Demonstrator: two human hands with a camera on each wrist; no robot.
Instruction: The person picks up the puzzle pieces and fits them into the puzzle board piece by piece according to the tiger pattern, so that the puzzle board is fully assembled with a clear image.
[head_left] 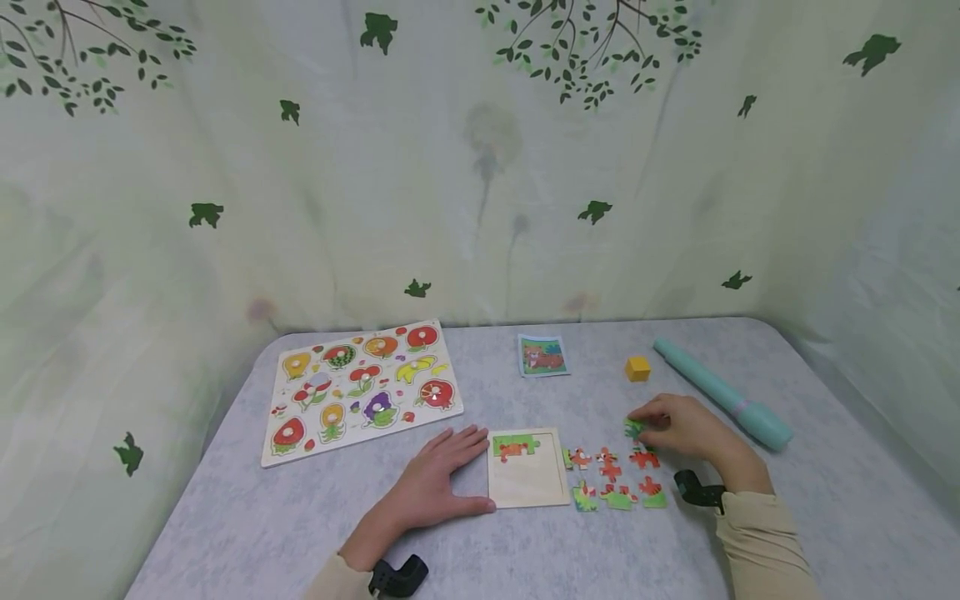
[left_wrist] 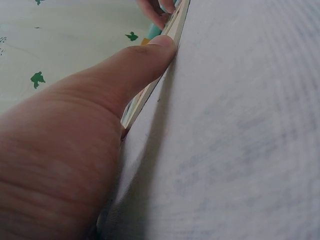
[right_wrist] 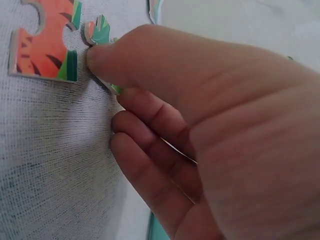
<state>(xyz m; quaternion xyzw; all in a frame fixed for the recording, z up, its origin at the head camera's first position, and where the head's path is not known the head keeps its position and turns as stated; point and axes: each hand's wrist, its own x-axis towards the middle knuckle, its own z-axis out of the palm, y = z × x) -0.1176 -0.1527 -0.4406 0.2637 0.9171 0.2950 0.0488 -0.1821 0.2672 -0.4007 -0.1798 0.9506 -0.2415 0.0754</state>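
Observation:
A shallow wooden puzzle tray (head_left: 528,490) lies in the middle of the head view, with joined orange-and-green pieces (head_left: 516,447) along its top left. My left hand (head_left: 435,482) rests at the tray's left edge, fingers straight and thumb spread; in the left wrist view its thumb (left_wrist: 150,55) touches the rim. To the right of the tray, my right hand (head_left: 684,427) pinches a green puzzle piece (head_left: 633,428) between thumb and fingers, partly hidden by them. Just below that hand, an orange striped piece (right_wrist: 42,52) lies on the cloth, among several loose puzzle pieces (head_left: 609,467).
A fruit peg board (head_left: 345,387) lies at the back left. Behind the tray is a small picture card (head_left: 543,357) with an orange animal. A yellow cube (head_left: 637,368) and a long teal tube-like object (head_left: 712,387) are at the back right. A leaf-patterned curtain (head_left: 480,167) hangs behind the table.

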